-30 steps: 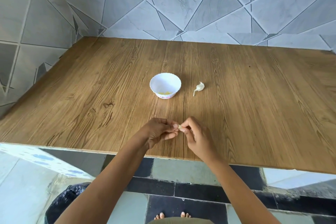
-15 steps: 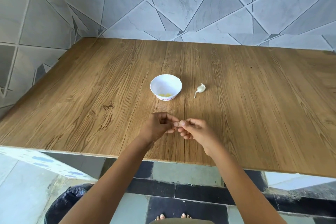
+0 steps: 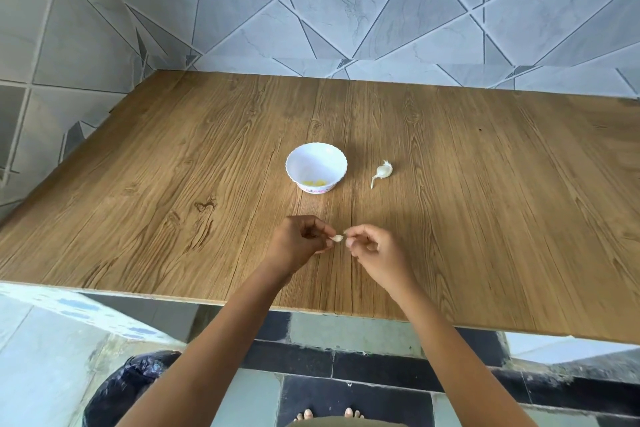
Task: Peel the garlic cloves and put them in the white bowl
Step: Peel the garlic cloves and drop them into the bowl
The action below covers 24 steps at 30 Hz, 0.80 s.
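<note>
Wood-grain table [image 3: 173,218] spans mid frame, near edge along the bottom. On it: white bowl [image 3: 316,159] at frame centre, garlic piece [image 3: 383,171] with stalk just right of it, not touching.

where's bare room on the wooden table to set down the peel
Wide bare wooden table left of the white scalloped bowl, right of the pale garlic piece, and behind both to the tiled wall. Crowded: the near middle, where left hand and right hand pinch a small garlic clove.

No readable text or labels anywhere
</note>
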Tool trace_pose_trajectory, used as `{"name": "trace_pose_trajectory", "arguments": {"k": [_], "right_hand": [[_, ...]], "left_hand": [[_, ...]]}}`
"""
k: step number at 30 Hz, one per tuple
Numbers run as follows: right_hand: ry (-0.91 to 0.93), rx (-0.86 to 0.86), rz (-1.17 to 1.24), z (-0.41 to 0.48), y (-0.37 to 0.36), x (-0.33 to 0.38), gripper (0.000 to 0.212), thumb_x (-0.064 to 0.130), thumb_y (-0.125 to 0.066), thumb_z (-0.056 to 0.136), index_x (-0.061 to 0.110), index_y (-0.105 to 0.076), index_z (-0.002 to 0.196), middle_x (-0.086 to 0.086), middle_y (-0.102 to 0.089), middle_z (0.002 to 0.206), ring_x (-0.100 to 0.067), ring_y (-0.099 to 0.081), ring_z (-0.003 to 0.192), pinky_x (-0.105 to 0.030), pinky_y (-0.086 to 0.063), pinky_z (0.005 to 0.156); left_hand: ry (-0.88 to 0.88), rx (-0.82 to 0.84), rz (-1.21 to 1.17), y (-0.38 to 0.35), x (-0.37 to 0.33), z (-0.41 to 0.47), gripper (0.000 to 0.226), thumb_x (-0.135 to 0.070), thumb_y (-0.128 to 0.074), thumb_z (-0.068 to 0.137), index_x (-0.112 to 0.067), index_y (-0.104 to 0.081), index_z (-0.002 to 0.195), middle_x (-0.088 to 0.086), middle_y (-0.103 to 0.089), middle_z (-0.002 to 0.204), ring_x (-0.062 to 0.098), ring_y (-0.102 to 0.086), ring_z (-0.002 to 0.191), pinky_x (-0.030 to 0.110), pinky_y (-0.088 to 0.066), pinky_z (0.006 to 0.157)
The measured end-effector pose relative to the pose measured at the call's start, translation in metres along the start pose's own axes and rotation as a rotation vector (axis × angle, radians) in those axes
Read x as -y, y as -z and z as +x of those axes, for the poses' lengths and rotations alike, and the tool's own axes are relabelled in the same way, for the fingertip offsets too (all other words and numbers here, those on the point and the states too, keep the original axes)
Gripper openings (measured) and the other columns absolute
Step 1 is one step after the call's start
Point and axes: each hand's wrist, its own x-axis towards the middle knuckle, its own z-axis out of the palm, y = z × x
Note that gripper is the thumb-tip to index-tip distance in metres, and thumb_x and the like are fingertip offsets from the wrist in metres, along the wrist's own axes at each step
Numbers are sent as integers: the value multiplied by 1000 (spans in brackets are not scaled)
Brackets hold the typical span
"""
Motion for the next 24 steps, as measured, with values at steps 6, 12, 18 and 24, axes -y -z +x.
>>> {"name": "trace_pose_trajectory", "arguments": {"k": [6, 12, 18, 24], "right_hand": [[-181, 59, 471, -2, 1, 10, 13, 7, -67, 84, 1, -70, 95, -7, -72, 79, -9, -67, 67, -16, -53, 62], [-39, -58, 396, -2, -5, 6, 6, 8, -67, 85, 11, -71, 89, -1, -71, 74, -7, -67, 66, -22, -53, 63], [423, -331, -177, -5, -19, -10, 5, 10, -65, 84, 9, -68, 80, 6, -68, 70, -8, -59, 54, -25, -49, 46], [696, -313, -396, -3, -11, -19, 5, 7, -63, 85, 5, -67, 81, 0, -65, 72, 6, -37, 58, -4, -33, 51]], "left_hand": [[-62, -6, 83, -1, -1, 2, 11, -5, -72, 79, -15, -74, 85, 13, -72, 83, 28, -68, 80, 40, -54, 82], [-80, -54, 116, -6, -4, 1, 5, -16, -71, 83, -15, -71, 78, 14, -70, 72, 20, -64, 65, 39, -55, 73], [-9, -91, 133, -13, -4, 3, 18, -9, -68, 84, -11, -64, 67, 15, -68, 68, 19, -61, 61, 30, -52, 64], [229, 24, -163, -11, -4, 1, 9, -3, -64, 86, 0, -65, 78, 9, -65, 69, 8, -59, 57, 16, -48, 52]]}}
